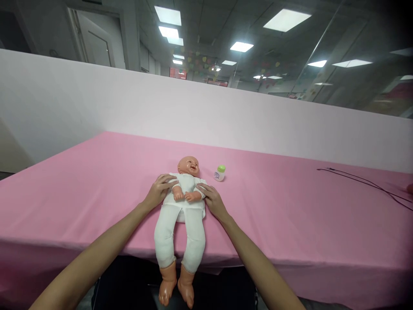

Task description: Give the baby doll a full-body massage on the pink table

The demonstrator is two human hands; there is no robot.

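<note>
A baby doll (186, 184) in a white top and white trousers lies face up, its bare feet hanging past the table's near edge. My left hand (159, 189) rests on the doll's sleeve at the picture's left, fingers outstretched and slightly apart. On the opposite sleeve lies my right hand (213, 200), its fingers also stretched out over the cloth. Both thumbs are hard to see. The doll's two hands meet over its belly. Just right of its head stands a small white jar (219, 175) with a green lid, untouched.
A pink cloth (284, 215) covers the table and drapes over the front edge. Dark thin cords (364, 181) lie at the far right, near a bit of someone's hand (409, 188) at the picture's edge. A white partition (226, 116) runs behind the table.
</note>
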